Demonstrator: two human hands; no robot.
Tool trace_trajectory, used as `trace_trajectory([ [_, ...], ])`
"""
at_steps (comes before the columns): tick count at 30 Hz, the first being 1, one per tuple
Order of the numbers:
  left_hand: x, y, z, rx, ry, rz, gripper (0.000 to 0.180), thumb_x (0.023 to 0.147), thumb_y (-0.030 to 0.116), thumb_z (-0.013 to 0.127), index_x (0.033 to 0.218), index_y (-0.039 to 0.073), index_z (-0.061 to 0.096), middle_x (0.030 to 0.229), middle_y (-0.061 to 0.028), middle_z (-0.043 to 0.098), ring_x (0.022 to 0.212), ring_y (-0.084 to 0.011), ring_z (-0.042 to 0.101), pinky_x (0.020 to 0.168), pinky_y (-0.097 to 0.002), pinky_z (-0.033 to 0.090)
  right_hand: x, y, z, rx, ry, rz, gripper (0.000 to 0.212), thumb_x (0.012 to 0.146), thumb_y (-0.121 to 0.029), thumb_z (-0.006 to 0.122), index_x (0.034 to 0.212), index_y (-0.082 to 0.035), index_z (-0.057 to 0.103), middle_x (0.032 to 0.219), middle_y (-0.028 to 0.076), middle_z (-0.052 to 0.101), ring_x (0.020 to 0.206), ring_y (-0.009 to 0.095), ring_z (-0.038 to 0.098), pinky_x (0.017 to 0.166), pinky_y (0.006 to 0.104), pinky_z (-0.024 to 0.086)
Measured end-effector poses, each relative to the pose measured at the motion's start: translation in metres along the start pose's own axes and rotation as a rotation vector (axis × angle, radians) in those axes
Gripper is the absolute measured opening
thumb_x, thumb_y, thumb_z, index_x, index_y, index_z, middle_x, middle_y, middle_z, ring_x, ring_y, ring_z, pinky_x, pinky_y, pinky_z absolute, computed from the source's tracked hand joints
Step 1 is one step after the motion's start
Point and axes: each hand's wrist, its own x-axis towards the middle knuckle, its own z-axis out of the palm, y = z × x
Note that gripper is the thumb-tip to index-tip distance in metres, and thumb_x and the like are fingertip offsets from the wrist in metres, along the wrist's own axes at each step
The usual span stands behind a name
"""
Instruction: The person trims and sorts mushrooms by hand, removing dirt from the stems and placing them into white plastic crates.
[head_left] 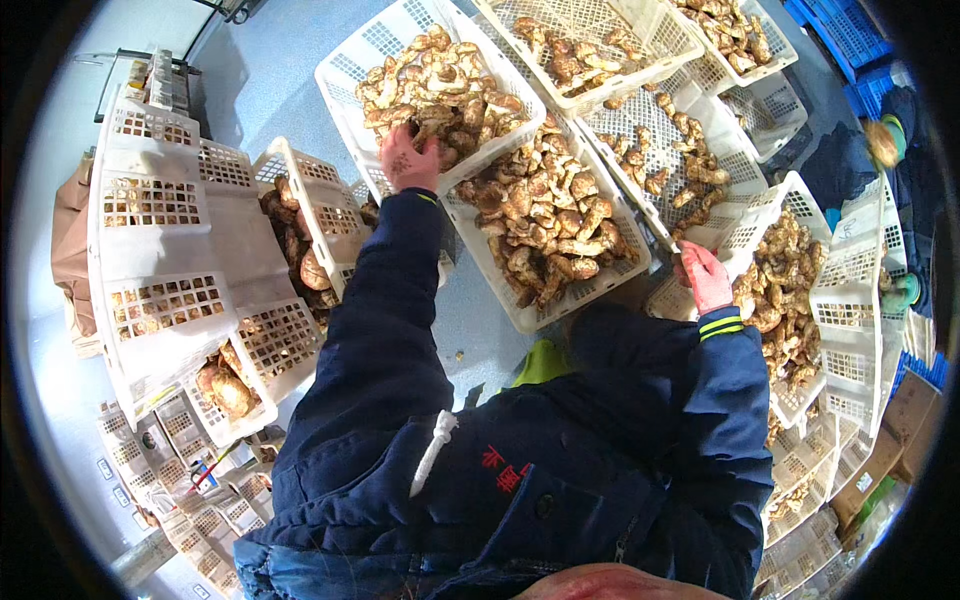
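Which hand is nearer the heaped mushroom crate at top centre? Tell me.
Left. The left hand reaches into the heaped mushroom crate at its near edge. The right hand is well off to the right, apparently holding a thin blade.

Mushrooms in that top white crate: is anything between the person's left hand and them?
Nothing visible is in the way. The left hand already reaches over the near rim of the white crate and rests on the heap of brown mushrooms. The right hand is apart, holding a thin blade-like tool by another crate.

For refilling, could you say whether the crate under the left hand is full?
Full: brown mushrooms heap above the white crate rim at the left hand.
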Motion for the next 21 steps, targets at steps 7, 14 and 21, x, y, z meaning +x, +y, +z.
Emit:
trace_trajectory([
  [7,-0.048,0.036,0.021,-0.128,-0.346,0.182,0.048,0.075,0.045,0.059,0.096,0.002,0.058,0.094,-0.0162,0.06,0.091,-0.0291,0.055,0.082,-0.0397,0.041,-0.002,-0.014,-0.009,0.019,0.007,-0.012,0.03,0.086,-0.025,0.054,0.11,-0.007,0.056,0.085,0.003,0.062,0.067,0.01,0.056,0.057,0.0208,0.044],
  [14,-0.007,0.021,0.019,-0.395,-0.48,-0.05,0.046,0.076,0.04,0.06,0.104,0.005,0.057,0.093,-0.0114,0.063,0.087,-0.0216,0.059,0.079,-0.0311,0.044,-0.003,0.004,-0.008,0.024,-0.011,-0.016,0.032,0.085,-0.028,0.055,0.11,-0.008,0.056,0.085,0.002,0.061,0.07,0.01,0.056,0.058,0.0218,0.045],
  [21,0.114,0.072,0.01,0.052,-0.361,-0.065,0.071,0.073,0.047,0.056,0.128,0.007,0.036,0.121,-0.0165,0.047,0.113,-0.0277,0.044,0.093,-0.0335,0.034,-0.01,-0.004,-0.004,0.057,0.082,-0.055,0.029,0.083,-0.015,0.057,0.108,-0.001,0.056,0.075,-0.004,0.056,0.059,0.003,0.044,0.053,0.0156,0.036],
])
